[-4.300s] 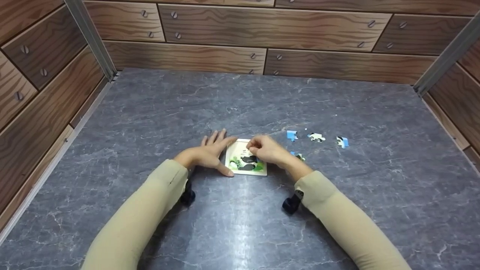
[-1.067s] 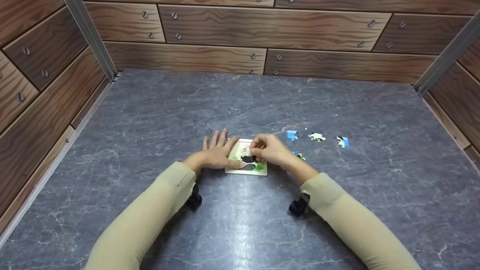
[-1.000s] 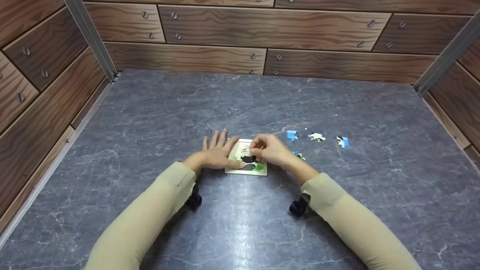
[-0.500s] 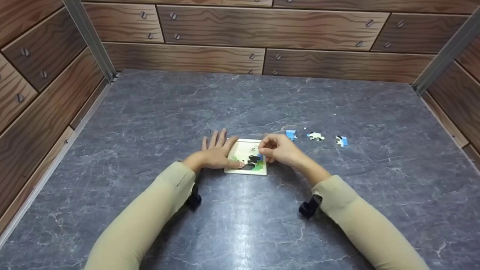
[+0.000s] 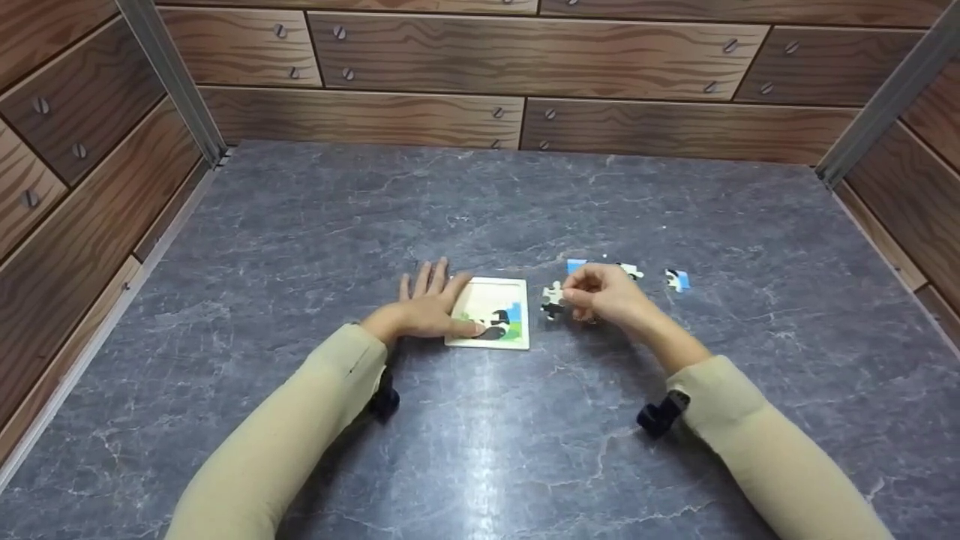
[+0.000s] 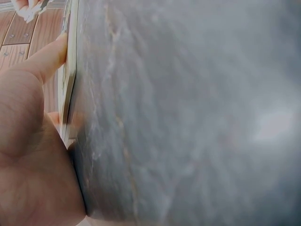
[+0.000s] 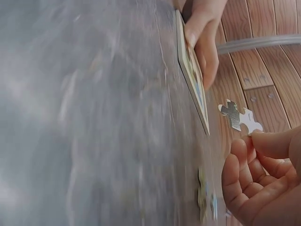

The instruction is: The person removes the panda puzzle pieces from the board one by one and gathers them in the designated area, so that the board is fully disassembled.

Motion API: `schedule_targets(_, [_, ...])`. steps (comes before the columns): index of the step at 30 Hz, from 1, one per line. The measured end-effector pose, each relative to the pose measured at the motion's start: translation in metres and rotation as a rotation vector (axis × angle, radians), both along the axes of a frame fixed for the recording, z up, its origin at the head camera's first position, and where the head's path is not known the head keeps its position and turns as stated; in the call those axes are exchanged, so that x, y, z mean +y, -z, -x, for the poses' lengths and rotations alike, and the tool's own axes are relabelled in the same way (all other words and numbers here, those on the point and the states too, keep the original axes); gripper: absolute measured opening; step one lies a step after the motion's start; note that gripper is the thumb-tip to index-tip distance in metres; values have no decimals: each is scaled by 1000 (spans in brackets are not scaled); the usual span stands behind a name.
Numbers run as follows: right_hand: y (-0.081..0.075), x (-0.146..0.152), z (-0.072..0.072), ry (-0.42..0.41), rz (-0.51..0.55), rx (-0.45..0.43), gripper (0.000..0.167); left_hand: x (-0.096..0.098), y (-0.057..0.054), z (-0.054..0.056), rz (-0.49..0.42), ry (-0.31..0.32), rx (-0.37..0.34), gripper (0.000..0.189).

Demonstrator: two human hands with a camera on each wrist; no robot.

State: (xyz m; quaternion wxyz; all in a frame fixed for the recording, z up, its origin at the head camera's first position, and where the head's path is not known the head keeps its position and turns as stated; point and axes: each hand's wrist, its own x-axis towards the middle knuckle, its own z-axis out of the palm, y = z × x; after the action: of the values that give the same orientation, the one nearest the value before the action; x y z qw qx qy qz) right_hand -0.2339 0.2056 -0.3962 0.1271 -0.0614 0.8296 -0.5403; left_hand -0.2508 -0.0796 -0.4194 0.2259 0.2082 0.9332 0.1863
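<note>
Left hand (image 5: 429, 311): fingers spread on the surface (image 5: 337, 217), thumb laid over the tray (image 5: 495, 292) from its left side. Reads as a brace so the tray can't slide. Tray lies flat, roughly midway between the surface's left and right edges, well apart from the far edge.

Right hand (image 5: 609, 294): thumb and fingertips pinch the held piece (image 5: 553, 298) by one end. It's off the surface, just past the tray's right rim, not touching it. The end grip leaves most of its outline free, likely so its shape can be read and turned.

Fitted pieces (image 5: 514, 312), by the look of it, fill the near part of the tray; far part is bare and pale.

Loose, toward the surface's right edge: blue piece (image 5: 576, 265), white piece (image 5: 631, 271), end piece (image 5: 676, 280). Spread apart, probably for easy picking.

In the way: right hand covers parts of the blue and white ones, left thumb hides some of the tray's picture. Right wrist view shows pieces edge-on; can't tell which.
</note>
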Motion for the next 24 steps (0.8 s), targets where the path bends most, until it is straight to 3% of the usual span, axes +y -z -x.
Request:
schedule_targets(15, [1,75,-8,68,-47,-10,17,1,-1,2,6,3,-32,93])
schedule_targets(24, [-1,101,-5,42,-138,-46,20,1,-1,2,3,-5,-37,93])
